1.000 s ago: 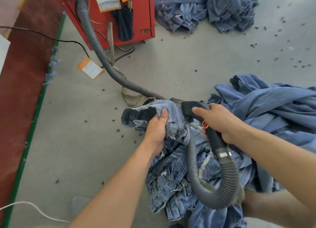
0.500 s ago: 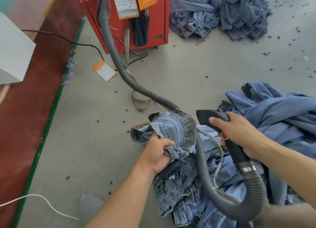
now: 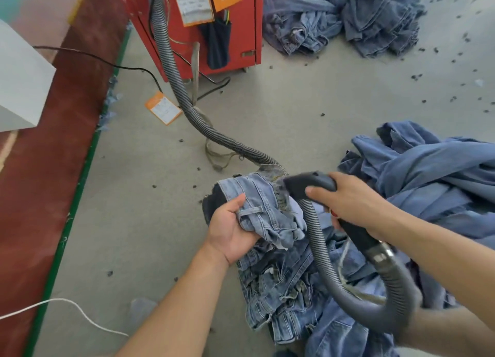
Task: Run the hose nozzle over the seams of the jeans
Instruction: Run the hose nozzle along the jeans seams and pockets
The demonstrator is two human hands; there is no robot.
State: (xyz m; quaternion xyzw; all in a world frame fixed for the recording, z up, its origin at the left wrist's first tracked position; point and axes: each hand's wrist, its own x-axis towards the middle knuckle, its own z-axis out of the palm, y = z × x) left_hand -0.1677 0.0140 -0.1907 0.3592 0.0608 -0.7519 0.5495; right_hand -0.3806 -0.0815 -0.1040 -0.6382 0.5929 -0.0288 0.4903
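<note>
The left hand (image 3: 230,231) grips the bunched jeans (image 3: 263,212) above the floor (image 3: 150,217); the right hand (image 3: 348,204) is closed around the nozzle (image 3: 308,186), tip against the denim. Denim is soft and limp: hold near the seam, keeping it taut; the hose (image 3: 316,239) likely drags

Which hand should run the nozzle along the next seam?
Right. The right hand already grips the dark grey hose nozzle, its tip at the bunched light-blue denim jeans the left hand holds.
</note>
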